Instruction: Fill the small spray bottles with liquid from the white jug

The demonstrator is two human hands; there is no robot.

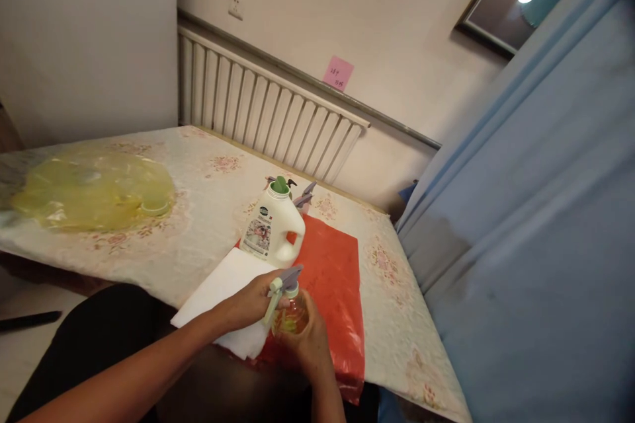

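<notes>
A small clear spray bottle point(292, 317) with a grey and pale green trigger head is held low over the table's front edge. My right hand point(308, 338) is wrapped round its see-through body, where something yellowish shows inside. At the collar just under the trigger head point(286, 280), the fingers of my left hand point(258, 297) are closed. Straight beyond my hands stands a large white jug point(270, 228) with a handle, a printed label and a green piece in its mouth. White paper towel point(223, 284) lies under my left forearm.
Beneath the jug and bottle spreads a red plastic sheet point(332, 271). More grey trigger heads point(305, 195) show behind the jug. A yellow plastic bag point(94, 188) with a round lid point(155, 205) lies left on the flowered tablecloth point(198, 162). A blue curtain point(520, 211) hangs at right.
</notes>
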